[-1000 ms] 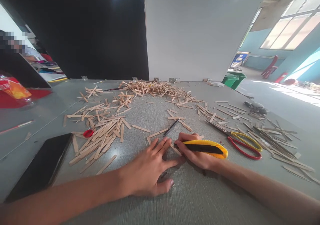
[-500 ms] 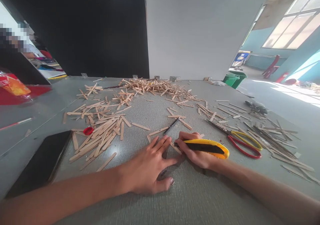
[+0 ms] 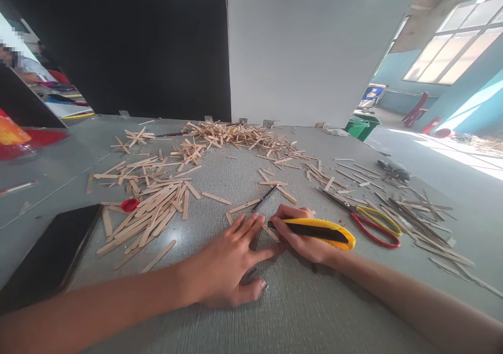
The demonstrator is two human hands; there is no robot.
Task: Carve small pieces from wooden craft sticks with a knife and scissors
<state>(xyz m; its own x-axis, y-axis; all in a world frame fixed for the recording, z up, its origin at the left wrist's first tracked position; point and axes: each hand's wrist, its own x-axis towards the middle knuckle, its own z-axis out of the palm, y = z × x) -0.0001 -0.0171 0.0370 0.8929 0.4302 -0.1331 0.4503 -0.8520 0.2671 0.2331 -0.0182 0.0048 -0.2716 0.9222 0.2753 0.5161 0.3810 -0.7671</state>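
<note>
Just below and right of the frame's middle, I see the right hand (image 3: 302, 245) gripping a yellow knife (image 3: 320, 231). Its long axis lies nearly level, tip toward the left. The left hand (image 3: 231, 258) is spread beside a stick (image 3: 270, 232) slanting down rightward; whether it touches, I cannot tell surely.

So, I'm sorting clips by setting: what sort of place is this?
Probably a craft workshop: wooden sticks lie scattered across the worktop, along with scissors, and a yellow utility knife is in hand.
</note>
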